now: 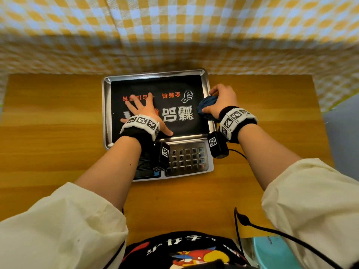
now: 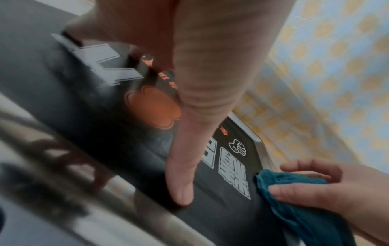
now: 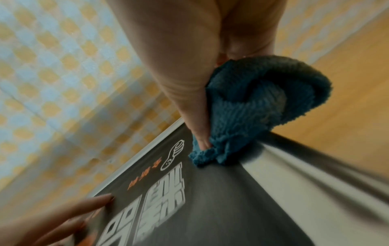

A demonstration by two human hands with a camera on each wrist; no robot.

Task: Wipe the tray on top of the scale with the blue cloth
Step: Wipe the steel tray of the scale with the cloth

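A steel tray [image 1: 106, 105] with a black printed sheet inside sits on top of a scale [image 1: 186, 158] on the wooden table. My left hand [image 1: 143, 111] lies flat on the tray's left half, fingers spread and straight, thumb [image 2: 181, 186] pressed down. My right hand [image 1: 221, 100] grips a bunched blue cloth [image 1: 206, 104] at the tray's right rim. In the right wrist view the blue cloth [image 3: 248, 113] touches the tray [image 3: 299, 183] where the black sheet meets the steel side. The left wrist view shows the blue cloth [image 2: 294, 199] held in my right hand [image 2: 328, 188].
The scale's keypad [image 1: 187, 158] and display face me below the tray. A checked yellow and blue cloth [image 1: 174, 35] hangs behind the table. Bare wooden table [image 1: 48, 123] lies on both sides of the scale. A black cable [image 1: 272, 232] and a teal object [image 1: 275, 253] sit near my lap.
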